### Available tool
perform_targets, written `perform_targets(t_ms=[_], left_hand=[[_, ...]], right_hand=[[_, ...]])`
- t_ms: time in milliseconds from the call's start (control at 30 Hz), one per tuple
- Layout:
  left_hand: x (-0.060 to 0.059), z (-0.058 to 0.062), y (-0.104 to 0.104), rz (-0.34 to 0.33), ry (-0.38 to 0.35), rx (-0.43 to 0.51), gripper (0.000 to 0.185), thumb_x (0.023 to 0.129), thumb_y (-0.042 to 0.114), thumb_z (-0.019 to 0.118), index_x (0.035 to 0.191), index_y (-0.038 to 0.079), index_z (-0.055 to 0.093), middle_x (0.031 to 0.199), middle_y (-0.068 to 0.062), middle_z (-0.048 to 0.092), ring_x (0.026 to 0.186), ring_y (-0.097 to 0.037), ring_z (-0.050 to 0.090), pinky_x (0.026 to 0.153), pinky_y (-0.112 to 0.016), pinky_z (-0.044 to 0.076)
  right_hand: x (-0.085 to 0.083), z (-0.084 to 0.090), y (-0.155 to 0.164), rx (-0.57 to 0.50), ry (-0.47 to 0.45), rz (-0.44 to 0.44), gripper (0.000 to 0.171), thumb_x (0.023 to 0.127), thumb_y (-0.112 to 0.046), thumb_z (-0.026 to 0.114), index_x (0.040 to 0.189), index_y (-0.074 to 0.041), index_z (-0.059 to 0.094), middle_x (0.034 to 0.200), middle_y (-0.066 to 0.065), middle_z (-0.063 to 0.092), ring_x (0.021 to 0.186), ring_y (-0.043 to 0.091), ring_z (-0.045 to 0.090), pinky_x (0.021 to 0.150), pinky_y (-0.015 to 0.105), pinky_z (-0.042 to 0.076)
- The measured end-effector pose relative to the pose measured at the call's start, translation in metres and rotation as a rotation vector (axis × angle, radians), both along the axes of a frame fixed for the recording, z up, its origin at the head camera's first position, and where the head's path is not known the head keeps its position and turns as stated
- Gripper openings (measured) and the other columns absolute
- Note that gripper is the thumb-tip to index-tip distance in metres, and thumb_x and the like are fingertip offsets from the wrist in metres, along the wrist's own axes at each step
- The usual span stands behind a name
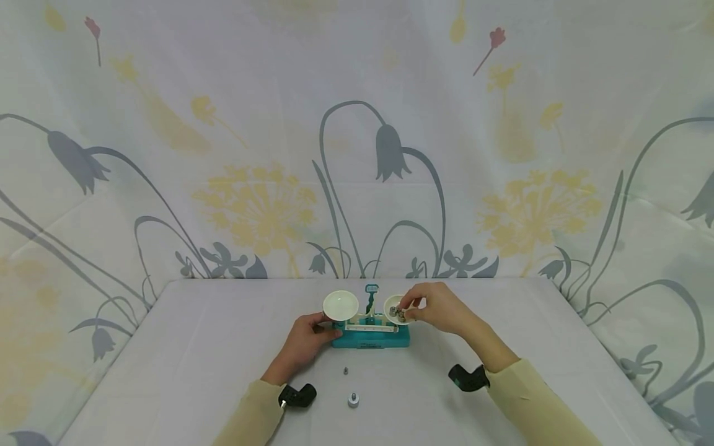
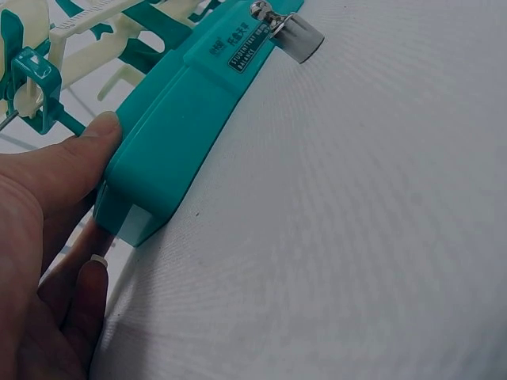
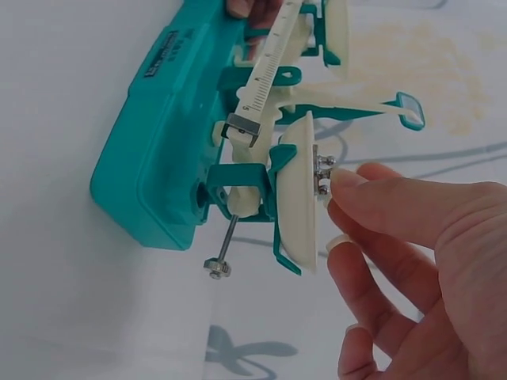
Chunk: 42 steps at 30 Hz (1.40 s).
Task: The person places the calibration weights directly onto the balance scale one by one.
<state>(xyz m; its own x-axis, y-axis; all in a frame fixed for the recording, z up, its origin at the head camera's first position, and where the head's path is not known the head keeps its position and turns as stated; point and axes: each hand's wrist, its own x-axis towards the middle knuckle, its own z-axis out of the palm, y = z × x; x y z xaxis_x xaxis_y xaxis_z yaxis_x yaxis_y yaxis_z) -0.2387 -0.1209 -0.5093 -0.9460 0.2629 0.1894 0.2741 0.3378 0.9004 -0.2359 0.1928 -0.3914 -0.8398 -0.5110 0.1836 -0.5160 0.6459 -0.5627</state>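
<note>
A teal balance scale [image 1: 370, 339] with two cream pans stands on the white table. At its left end my left hand [image 1: 304, 342] grips the base, the thumb on the front side and the fingers behind, as the left wrist view shows. Over the right pan [image 3: 297, 210], my right hand [image 1: 440, 308] pinches a small metal weight [image 3: 323, 188] between thumb and index finger. Several metal weights [image 1: 393, 311] sit in that pan, partly covered by the fingers. Nothing lies in the left pan [image 1: 341, 305].
Two more weights stand on the table in front of the scale: a small one [image 1: 345, 371] and a larger one [image 1: 353, 401]. The larger weight [image 2: 298, 38] has a knob on top. A flower-patterned curtain [image 1: 357, 204] hangs behind the table.
</note>
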Motion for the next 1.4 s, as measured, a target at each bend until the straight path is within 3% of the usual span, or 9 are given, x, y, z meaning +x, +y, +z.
perform_targets(t_ms=[400, 500, 867, 1400], left_hand=[[0.005, 0.006, 0.002, 0.022, -0.001, -0.009, 0.021, 0.087, 0.01, 0.077, 0.107, 0.009, 0.073, 0.113, -0.007, 0.07, 0.094, -0.02, 0.061, 0.082, -0.033, 0.048], [0.002, 0.002, 0.001, 0.023, -0.003, -0.004, 0.022, 0.087, 0.012, 0.078, 0.108, 0.01, 0.074, 0.114, -0.006, 0.07, 0.095, -0.019, 0.061, 0.081, -0.032, 0.048], [0.001, 0.002, 0.002, 0.007, -0.001, -0.017, 0.024, 0.087, 0.016, 0.078, 0.11, 0.013, 0.074, 0.115, -0.003, 0.07, 0.098, -0.018, 0.062, 0.085, -0.033, 0.049], [0.002, 0.004, 0.005, 0.051, -0.013, -0.01, 0.02, 0.086, 0.004, 0.076, 0.106, 0.006, 0.073, 0.112, -0.01, 0.07, 0.092, -0.022, 0.061, 0.082, -0.035, 0.048]], right_hand=[[0.002, 0.0, 0.002, -0.041, 0.022, -0.014, 0.014, 0.085, -0.004, 0.078, 0.096, -0.012, 0.076, 0.095, -0.006, 0.07, 0.087, 0.015, 0.059, 0.074, 0.035, 0.049], [0.003, -0.001, 0.004, -0.054, 0.034, -0.024, 0.014, 0.085, -0.005, 0.078, 0.097, -0.012, 0.076, 0.095, -0.007, 0.07, 0.087, 0.015, 0.059, 0.075, 0.036, 0.049], [0.002, -0.002, 0.016, -0.059, 0.071, -0.07, 0.015, 0.086, -0.007, 0.078, 0.099, -0.013, 0.076, 0.093, -0.008, 0.07, 0.086, 0.014, 0.06, 0.075, 0.038, 0.047], [0.003, -0.013, 0.026, -0.117, 0.09, -0.128, 0.017, 0.087, -0.004, 0.075, 0.104, -0.008, 0.074, 0.099, 0.0, 0.07, 0.087, 0.017, 0.061, 0.081, 0.052, 0.049]])
